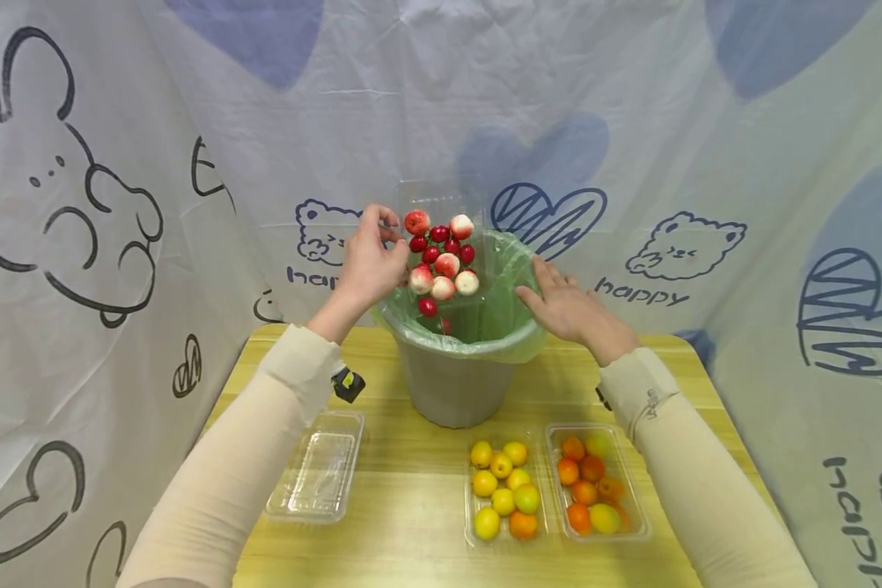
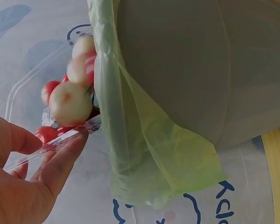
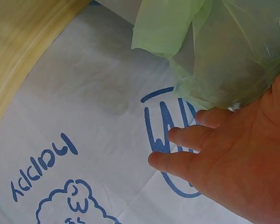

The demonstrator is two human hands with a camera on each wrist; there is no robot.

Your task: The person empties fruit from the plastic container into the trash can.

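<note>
My left hand (image 1: 373, 255) pinches the edge of a clear plastic box (image 1: 441, 194), tilted over the mouth of a grey bin (image 1: 452, 384) lined with a green bag (image 1: 510, 347). Small dark red fruits (image 1: 467, 254) and larger red-and-white fruits (image 1: 447, 265) lie in or just off the box; one red fruit (image 1: 428, 307) is lowest, over the bin. Thumb and fingers hold the box wall in the left wrist view. My right hand (image 1: 569, 309) rests against the bag at the bin's right rim, its fingers straight in the right wrist view.
On the wooden table (image 1: 404, 506), a clear box of yellow fruits with an orange one (image 1: 503, 501) stands beside a box of mostly orange fruits (image 1: 584, 492). An empty clear box (image 1: 316, 474) lies at left. Printed cloth (image 1: 382, 122) surrounds the table.
</note>
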